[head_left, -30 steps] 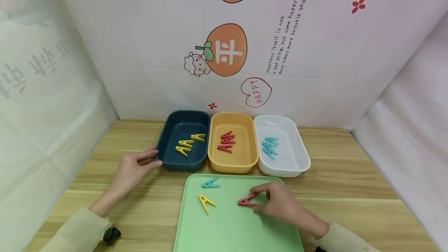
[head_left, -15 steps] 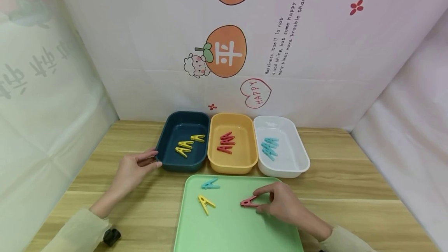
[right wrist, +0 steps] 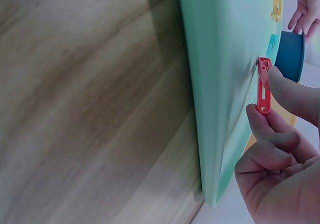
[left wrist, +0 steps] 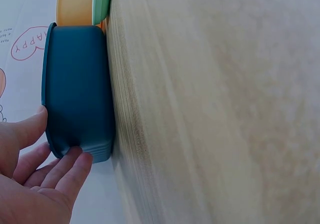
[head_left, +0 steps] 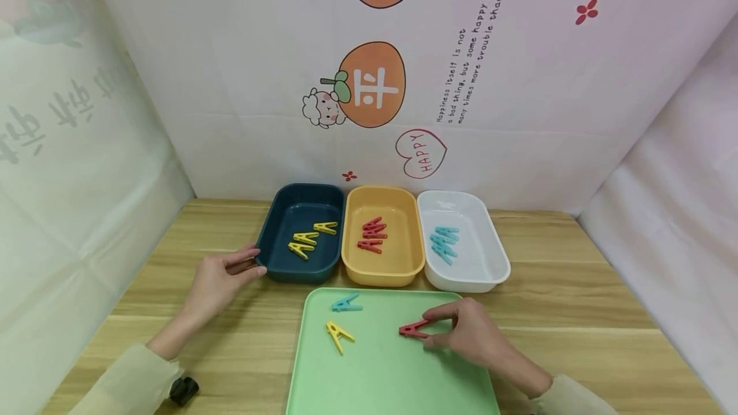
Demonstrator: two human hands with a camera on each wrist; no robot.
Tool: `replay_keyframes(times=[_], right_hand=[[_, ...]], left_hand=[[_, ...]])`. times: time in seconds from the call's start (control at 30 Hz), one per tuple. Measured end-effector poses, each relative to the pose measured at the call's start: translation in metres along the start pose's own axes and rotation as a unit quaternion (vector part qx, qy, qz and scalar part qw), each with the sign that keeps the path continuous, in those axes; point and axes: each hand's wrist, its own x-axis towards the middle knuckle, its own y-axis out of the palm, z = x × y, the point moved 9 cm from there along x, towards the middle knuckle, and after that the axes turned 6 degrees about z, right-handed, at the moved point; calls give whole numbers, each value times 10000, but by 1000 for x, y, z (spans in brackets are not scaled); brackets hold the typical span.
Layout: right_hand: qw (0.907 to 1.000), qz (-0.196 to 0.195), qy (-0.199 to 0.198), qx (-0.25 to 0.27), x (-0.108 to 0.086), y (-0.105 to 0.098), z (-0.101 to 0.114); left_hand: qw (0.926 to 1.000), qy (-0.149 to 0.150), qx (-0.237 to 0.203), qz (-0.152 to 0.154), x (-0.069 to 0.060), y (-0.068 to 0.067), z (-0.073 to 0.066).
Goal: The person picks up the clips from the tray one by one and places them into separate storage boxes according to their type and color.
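My right hand pinches a red clothespin between thumb and finger over the green tray; in the right wrist view the red clothespin stands between the fingertips. On the tray's left part lie a blue clothespin and a yellow clothespin. My left hand touches the near left corner of the dark blue container. In the left wrist view, its fairly straight fingers and thumb rest against that container's outside and rim.
The dark blue container holds yellow clothespins. Beside it, a yellow container holds red clothespins, and a white container holds blue clothespins. A printed cloth stands behind them on the wooden table.
My right hand has shifted slightly to the right with the red clothespin pinched in it. The left hand stays at the dark blue container.
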Motion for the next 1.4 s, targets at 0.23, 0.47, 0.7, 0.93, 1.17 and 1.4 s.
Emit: replay_keyframes(times=[0.23,0.47,0.7,0.93,1.17,1.4], right_hand=[[9998,83,22,179,1,-2,-2],[9996,103,-34,260,3,-8,-1],[9991,56,53,406,5,-19,3],[9987,-56,-103,503,9,-35,16],[9978,-180,-123,627,15,-51,32],[9976,-341,-160,582,28,-69,42]], left_hand=[[10000,59,42,-23,0,-1,-1],[10000,66,46,-1,0,-1,-1],[10000,55,63,13,1,0,0],[10000,20,56,-11,2,-1,0],[10000,-7,34,11,2,0,1],[10000,39,-46,25,0,0,0]])
